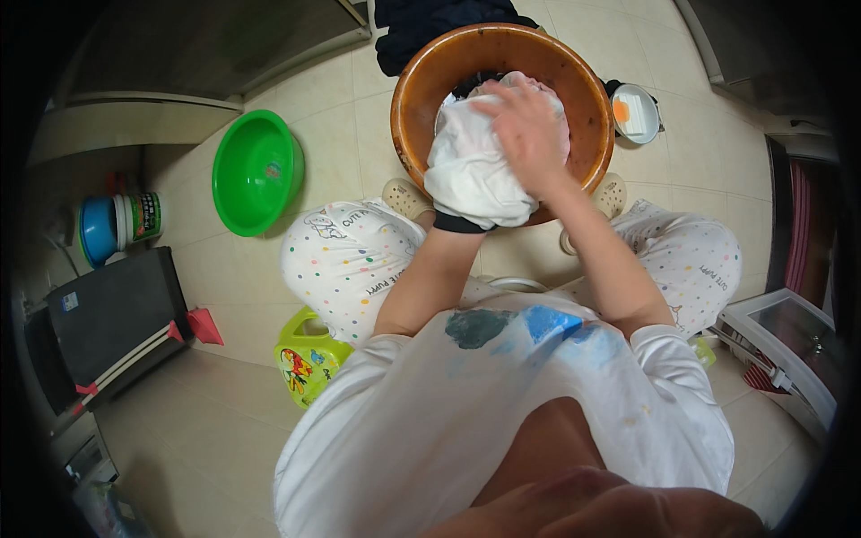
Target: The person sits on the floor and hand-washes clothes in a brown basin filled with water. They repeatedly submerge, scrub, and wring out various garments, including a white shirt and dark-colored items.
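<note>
A brown basin (501, 42) with a rounded rim stands on the floor between my feet. A white cloth garment (471, 165) with a black band lies over its near edge and reaches into it. My left hand is hidden inside this garment; only the forearm shows, with the black band around the wrist. On top of the cloth lies my right hand (521, 134), slightly blurred, fingers spread. Pinkish and dark cloth shows beneath and behind it in the basin.
At the left stands a green plastic basin (292, 181). A small white bowl (646, 134) with a white and orange item sits right of the brown basin. Dark clothing (430, 27) lies behind it. A green plastic stool (316, 353) is near my left knee.
</note>
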### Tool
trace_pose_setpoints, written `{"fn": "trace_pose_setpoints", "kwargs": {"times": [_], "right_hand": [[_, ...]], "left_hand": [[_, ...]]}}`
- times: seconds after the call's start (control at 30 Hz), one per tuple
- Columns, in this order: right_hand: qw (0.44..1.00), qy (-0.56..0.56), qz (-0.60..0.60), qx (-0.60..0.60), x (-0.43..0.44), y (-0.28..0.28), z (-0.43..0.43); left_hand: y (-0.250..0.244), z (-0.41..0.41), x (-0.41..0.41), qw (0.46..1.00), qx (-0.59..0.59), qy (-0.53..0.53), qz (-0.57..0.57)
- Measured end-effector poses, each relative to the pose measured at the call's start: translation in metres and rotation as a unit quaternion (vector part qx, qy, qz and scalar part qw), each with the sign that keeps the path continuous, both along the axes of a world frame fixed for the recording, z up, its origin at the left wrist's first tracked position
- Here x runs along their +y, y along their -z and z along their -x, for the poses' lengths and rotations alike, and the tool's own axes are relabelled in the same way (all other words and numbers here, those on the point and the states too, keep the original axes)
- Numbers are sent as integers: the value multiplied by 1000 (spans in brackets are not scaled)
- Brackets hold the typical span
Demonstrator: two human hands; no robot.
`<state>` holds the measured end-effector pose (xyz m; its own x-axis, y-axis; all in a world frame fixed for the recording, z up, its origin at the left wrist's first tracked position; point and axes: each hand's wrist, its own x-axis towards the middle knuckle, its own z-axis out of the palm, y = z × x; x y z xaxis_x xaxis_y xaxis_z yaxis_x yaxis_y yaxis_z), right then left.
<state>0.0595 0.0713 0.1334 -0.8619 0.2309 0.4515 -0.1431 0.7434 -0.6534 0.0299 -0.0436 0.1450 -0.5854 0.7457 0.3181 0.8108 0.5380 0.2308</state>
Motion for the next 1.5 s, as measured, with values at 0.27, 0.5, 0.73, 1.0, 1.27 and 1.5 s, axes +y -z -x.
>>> {"fn": "trace_pose_setpoints", "kwargs": {"times": [0.27,0.5,0.73,1.0,1.27,1.5], "right_hand": [[936,162,311,-4,35,16,-4],[996,37,-79,-17,-6,-9,-16],[781,122,585,-182,86,114,-7],[711,58,663,-227,76,51,-29],[640,-16,768,6,102,-31,-49],[729,-212,650,-28,103,-52,-97]], "left_hand": [[-11,8,6,990,-86,34,-107],[-10,11,6,974,-151,56,-160],[24,-3,-2,987,-117,54,-98],[77,-4,4,853,427,1,299],[80,-12,2,-196,824,-43,530],[71,22,1,-420,742,-42,521]]}}
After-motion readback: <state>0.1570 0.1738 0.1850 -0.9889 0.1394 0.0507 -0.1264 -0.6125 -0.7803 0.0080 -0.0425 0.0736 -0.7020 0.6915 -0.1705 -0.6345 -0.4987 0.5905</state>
